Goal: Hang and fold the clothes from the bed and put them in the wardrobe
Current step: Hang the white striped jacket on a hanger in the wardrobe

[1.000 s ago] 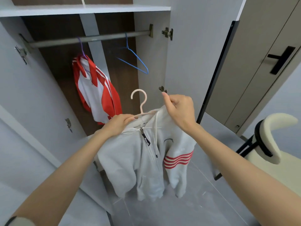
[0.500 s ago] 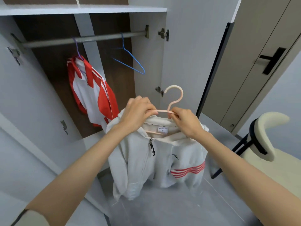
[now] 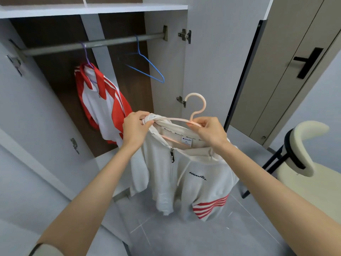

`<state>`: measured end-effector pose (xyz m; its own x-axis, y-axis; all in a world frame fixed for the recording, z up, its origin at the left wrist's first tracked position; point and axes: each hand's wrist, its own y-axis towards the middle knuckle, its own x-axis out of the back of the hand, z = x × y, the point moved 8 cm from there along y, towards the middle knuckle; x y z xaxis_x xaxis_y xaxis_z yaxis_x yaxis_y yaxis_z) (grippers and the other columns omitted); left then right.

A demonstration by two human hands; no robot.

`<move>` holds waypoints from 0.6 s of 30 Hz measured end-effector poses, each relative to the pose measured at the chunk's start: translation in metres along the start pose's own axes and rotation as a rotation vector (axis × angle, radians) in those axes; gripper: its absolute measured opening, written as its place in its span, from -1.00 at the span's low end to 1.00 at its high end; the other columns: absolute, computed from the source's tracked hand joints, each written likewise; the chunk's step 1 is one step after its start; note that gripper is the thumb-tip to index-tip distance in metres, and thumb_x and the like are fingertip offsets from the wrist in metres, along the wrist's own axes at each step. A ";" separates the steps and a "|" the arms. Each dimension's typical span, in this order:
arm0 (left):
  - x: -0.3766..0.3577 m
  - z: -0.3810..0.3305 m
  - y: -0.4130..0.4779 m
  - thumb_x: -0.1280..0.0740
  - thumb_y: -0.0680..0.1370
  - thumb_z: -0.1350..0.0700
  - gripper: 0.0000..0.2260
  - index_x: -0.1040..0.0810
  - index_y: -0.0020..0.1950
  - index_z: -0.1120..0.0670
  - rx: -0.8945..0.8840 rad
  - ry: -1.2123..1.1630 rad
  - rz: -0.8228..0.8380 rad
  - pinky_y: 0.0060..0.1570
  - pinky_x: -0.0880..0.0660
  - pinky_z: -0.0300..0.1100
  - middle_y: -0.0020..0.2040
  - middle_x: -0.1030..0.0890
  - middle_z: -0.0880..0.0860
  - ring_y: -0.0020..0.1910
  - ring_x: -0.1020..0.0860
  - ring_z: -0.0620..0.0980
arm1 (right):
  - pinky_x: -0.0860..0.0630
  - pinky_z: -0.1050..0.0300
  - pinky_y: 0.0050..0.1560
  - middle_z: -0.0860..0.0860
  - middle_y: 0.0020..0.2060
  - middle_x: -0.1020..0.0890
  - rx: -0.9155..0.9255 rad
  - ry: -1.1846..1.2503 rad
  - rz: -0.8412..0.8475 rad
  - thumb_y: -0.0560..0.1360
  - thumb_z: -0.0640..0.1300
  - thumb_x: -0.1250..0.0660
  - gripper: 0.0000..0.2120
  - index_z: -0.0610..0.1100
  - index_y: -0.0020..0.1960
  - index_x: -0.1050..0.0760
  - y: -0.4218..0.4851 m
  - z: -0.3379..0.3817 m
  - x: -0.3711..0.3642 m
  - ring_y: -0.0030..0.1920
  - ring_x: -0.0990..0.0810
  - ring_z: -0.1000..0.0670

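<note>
— Where's the hoodie [image 3: 184,174]?
— In the air before the open wardrobe [image 3: 169,61], partly on a pink hanger [image 3: 196,106], its hem clear of the floor [image 3: 184,237].
— And the hands?
— The left hand [image 3: 135,127] has its fingers [image 3: 145,117] clamped on the shoulder cloth at the hanger's left tip. The right hand [image 3: 210,133] pinches the hanger's arm just below the hook.
— Room on the rail [image 3: 110,42]?
— A bare stretch between the purple hanger [image 3: 86,56], which carries a red-and-white jacket [image 3: 103,108], and the blue hanger [image 3: 147,67], bare, near the rail's right end.
— Counts?
— Three hangers, two garments, one rail. One chair [image 3: 304,150] stands right of the hoodie, apart from it.
</note>
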<state>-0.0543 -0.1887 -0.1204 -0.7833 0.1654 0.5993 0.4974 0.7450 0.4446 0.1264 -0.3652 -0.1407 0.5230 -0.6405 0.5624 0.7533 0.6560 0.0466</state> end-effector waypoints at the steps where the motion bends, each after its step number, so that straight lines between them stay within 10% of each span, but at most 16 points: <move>1: -0.004 -0.001 0.000 -0.39 0.52 0.11 -0.78 -0.62 0.15 0.10 -0.034 0.087 0.023 0.07 -0.49 -0.03 0.05 -0.63 0.06 0.03 -0.55 0.03 | -0.33 0.16 -0.23 0.28 -0.40 -0.55 -0.007 -0.005 -0.004 0.42 0.17 -0.39 -0.94 0.24 -0.22 -0.59 -0.002 -0.001 -0.001 -0.27 -0.48 0.10; 9: -0.010 0.003 -0.009 -0.30 0.59 0.09 -0.91 -0.52 -0.05 0.11 -0.007 0.053 -0.018 -0.17 -0.55 -0.15 -0.18 -0.58 -0.01 -0.22 -0.55 -0.07 | -0.25 0.20 -0.35 0.26 -0.43 -0.51 -0.059 -0.042 -0.101 0.44 0.13 -0.36 -0.95 0.23 -0.19 -0.58 -0.012 -0.013 0.010 -0.33 -0.46 0.19; 14: -0.012 0.028 -0.016 -0.14 0.65 0.10 -0.88 -0.36 -0.08 0.01 0.442 -0.518 -0.161 -0.25 -0.56 -0.25 -0.35 -0.51 0.00 -0.42 -0.58 -0.13 | -0.29 0.17 -0.33 0.22 -0.32 -0.55 -0.170 0.052 -0.180 0.47 0.12 -0.35 -0.91 0.16 -0.12 -0.61 -0.007 -0.030 0.032 -0.22 -0.53 0.05; 18: -0.055 0.063 -0.058 -0.18 0.58 0.31 -0.80 -0.38 -0.23 0.13 0.784 -0.495 0.187 -0.19 -0.54 -0.09 -0.37 -0.43 0.08 -0.59 -0.48 -0.15 | -0.35 0.18 -0.27 0.20 -0.14 -0.62 -0.142 0.101 -0.188 0.48 0.15 -0.33 -0.79 0.11 0.03 -0.64 -0.010 -0.032 0.038 -0.06 -0.58 0.05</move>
<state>-0.0636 -0.2000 -0.2210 -0.8749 0.4476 0.1847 0.3797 0.8709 -0.3122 0.1518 -0.4093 -0.1463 0.3997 -0.7873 0.4695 0.8859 0.4633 0.0226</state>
